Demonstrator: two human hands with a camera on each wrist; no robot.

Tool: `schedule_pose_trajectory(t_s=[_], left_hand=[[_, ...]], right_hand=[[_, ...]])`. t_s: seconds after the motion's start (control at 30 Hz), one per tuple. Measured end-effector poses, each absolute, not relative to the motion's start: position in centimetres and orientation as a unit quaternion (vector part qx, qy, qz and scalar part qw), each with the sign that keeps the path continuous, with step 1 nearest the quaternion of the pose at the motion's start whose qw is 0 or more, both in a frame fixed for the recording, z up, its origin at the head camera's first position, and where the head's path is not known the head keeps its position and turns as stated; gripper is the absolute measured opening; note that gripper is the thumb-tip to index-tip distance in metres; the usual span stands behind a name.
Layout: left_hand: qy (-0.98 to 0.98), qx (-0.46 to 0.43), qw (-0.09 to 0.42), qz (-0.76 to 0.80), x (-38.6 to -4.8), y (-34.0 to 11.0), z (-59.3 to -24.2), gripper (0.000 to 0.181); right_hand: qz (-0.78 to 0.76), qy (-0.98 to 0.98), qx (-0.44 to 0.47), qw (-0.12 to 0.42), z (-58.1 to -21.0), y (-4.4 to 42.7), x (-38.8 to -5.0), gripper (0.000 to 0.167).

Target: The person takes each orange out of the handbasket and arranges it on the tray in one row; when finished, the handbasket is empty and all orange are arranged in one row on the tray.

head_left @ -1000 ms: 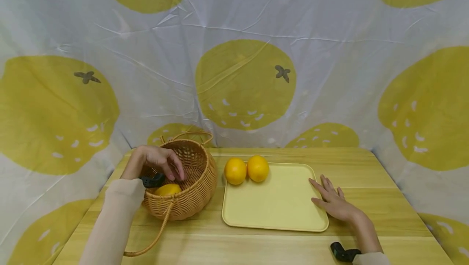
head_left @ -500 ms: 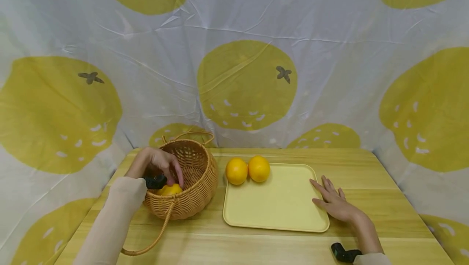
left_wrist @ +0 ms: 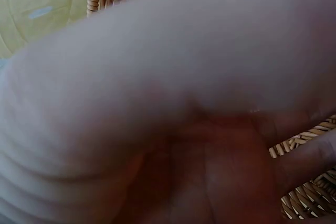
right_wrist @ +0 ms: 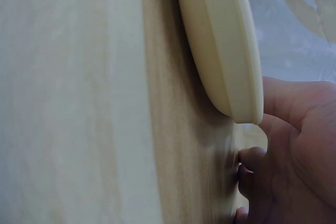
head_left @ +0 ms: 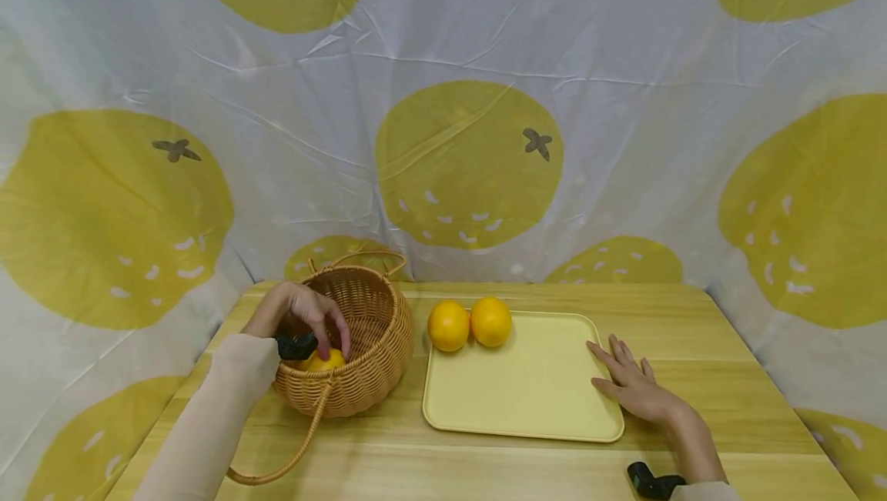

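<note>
left of the pale yellow tray, the left hand reaches down into the wicker basket, and here lies the change: a second ago its fingers hang clear of the yellow-orange fruit; now thumb and fingers are down on it and seem to pinch it. the fruit itself sits low inside the near side of the basket, so the work has probably passed from reaching to taking hold, with lifting not yet begun. how firm the grip is i cannot tell: the left wrist view is mostly blurred hand.

at the tray's far left corner, the left orange and right orange sit side by side, as before.

at the tray's right edge, the right hand lies spread, pinching nothing, its thumb apparently against the rim; its pose is unchanged.
</note>
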State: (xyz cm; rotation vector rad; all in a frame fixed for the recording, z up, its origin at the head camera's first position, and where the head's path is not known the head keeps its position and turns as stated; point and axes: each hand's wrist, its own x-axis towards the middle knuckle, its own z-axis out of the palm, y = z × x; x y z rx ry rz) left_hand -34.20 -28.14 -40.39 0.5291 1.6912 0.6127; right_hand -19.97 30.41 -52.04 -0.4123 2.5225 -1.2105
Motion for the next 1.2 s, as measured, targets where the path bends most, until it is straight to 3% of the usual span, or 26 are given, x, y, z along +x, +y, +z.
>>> schedule_pose_trajectory(t_s=[0.4, 0.63, 0.87, 1.2], left_hand=[[0.744, 0.212, 0.579, 0.258, -34.2, -28.4, -40.6, 0.014], [0.758, 0.194, 0.538, 0.313, -34.1, -28.3, -40.4, 0.018], [0.802, 0.208, 0.429, 0.359, -34.4, -28.3, -40.6, 0.027], [0.806, 0.183, 0.421, 0.374, -34.4, -28.2, -40.9, 0.035]], right_hand=[[-0.408, 0.889, -0.132, 0.161, -51.0, 29.8, -19.7, 0.072], [-0.411, 0.887, -0.135, 0.16, -51.7, 30.2, -19.9, 0.073], [-0.414, 0.886, -0.143, 0.15, -53.1, 31.0, -20.4, 0.08], [-0.438, 0.871, -0.167, 0.147, -52.6, 30.7, -20.1, 0.07]])
